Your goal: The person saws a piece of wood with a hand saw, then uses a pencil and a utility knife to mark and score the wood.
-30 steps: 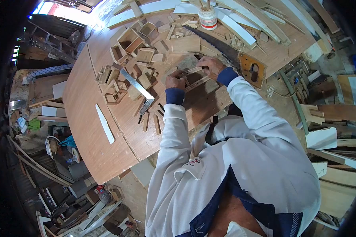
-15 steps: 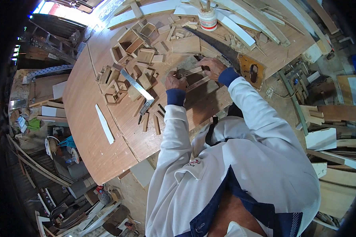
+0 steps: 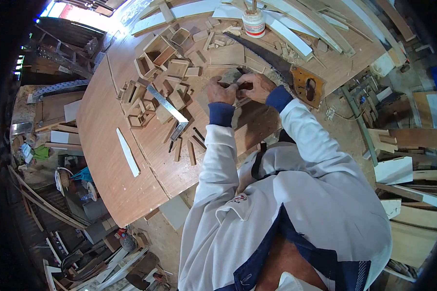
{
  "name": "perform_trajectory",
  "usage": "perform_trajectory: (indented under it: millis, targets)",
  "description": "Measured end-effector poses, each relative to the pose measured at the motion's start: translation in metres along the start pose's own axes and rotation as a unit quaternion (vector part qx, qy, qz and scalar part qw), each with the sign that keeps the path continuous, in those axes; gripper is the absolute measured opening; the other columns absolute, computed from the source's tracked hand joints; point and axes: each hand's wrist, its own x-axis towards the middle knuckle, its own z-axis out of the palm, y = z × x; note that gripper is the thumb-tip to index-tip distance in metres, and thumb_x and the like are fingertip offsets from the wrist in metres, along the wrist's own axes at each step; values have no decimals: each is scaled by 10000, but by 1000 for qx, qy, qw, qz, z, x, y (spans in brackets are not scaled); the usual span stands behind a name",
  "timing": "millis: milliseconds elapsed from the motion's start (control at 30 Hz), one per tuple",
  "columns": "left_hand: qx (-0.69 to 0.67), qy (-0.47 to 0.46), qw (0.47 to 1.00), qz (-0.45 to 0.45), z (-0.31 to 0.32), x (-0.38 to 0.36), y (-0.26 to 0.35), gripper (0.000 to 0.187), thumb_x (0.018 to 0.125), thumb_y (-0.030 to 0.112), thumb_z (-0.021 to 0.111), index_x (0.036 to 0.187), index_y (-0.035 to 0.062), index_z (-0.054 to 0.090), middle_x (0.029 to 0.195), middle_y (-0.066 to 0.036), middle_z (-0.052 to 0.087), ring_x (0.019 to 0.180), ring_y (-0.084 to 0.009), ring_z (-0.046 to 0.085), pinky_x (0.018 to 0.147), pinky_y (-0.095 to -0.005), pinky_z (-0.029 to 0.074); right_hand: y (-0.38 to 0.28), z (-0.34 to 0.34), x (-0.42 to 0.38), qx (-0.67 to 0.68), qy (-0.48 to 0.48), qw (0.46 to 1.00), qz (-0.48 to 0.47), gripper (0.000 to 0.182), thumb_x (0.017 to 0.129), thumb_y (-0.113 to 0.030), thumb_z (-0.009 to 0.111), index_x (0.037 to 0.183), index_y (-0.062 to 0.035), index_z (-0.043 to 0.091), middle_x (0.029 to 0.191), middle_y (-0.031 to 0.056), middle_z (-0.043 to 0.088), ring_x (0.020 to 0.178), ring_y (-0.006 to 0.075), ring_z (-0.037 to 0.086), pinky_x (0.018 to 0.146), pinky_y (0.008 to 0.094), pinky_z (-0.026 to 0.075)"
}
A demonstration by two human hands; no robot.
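My left hand (image 3: 222,91) and my right hand (image 3: 255,87) are close together above a grey board (image 3: 243,116) at the near side of the table. Their fingers are bent inward around a small wooden piece, mostly hidden by the hands. Right of my right hand lies a handsaw, its wooden handle (image 3: 308,86) near the table edge and its dark blade (image 3: 262,56) pointing away to the left. A metal try square (image 3: 167,103) rests among small wooden pieces to the left of my left hand.
Small wooden boxes (image 3: 159,50) and offcuts cover the table's middle. A white glue tub (image 3: 254,24) holding sticks stands at the back, beside long wooden strips (image 3: 308,24). One white tapered strip (image 3: 128,152) lies on the left part of the table (image 3: 99,140).
My hands have come closer together, and the wooden frame that showed between them is now mostly covered. The saw and the other wooden pieces look about the same.
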Motion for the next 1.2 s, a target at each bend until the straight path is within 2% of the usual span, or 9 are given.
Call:
perform_trajectory:
  millis: [100,133,500,567,733,833,967,1033,1200]
  targets:
    - [60,-1,998,14,3,-8,27,484,599,152,748,997,-60,571,861,-235,650,811,-349,643,738,-377,509,10,1,0,9,23,999,26,308,722,-208,678,976,-36,647,972,159,656,893,298,628,801,352,494]
    - [113,69,983,129,13,-5,13,404,616,101,740,934,-86,575,772,-211,660,701,-267,663,639,-337,520,4,-5,-1,19,20,997,67,295,716,-203,681,956,-34,653,955,158,660,889,298,629,801,349,495]
    - [76,37,988,130,25,-2,1,368,677,130,720,967,-55,590,788,-190,666,708,-275,661,657,-351,522,27,-6,1,7,41,995,86,245,714,-110,691,934,-7,656,884,147,674,810,213,647,752,291,502]
    - [73,27,988,131,14,-8,9,366,693,143,714,983,-44,595,804,-186,666,723,-287,660,675,-362,522,38,-9,3,33,78,981,177,305,660,-288,716,864,-62,700,926,130,679,837,279,640,791,321,493]
    - [191,-65,947,251,-22,-31,19,441,713,239,735,1077,31,598,1144,-189,582,1112,-363,512,952,-427,402,27,-19,2,-26,59,974,218,260,621,-314,729,792,-119,725,910,125,685,833,270,644,801,320,495]
    - [192,-110,938,267,-25,-38,14,462,739,295,707,1115,52,594,1245,-180,519,1205,-369,428,1042,-454,300,33,-13,4,-48,45,970,235,212,624,-311,722,754,-143,730,895,124,688,830,270,649,802,326,502]
    - [270,-103,911,295,-15,-44,-2,460,770,350,659,1130,70,601,1269,-130,514,1232,-353,408,1078,-477,236,37,-8,5,-86,50,969,227,175,648,-315,703,731,-163,734,878,111,692,814,281,655,802,330,513]
    - [288,-147,916,239,-14,-47,0,475,779,380,627,1141,74,605,1291,-76,506,1268,-328,372,1091,-481,200,37,-7,6,-91,51,968,227,175,652,-319,699,733,-167,735,873,105,692,812,282,656,805,330,514]
    - [300,-135,911,248,-6,-46,-9,410,762,336,642,1094,94,630,1315,-29,484,1297,-273,336,1082,-498,203,32,-7,6,-97,45,967,233,181,656,-328,694,741,-174,738,874,97,693,810,280,659,802,337,520]
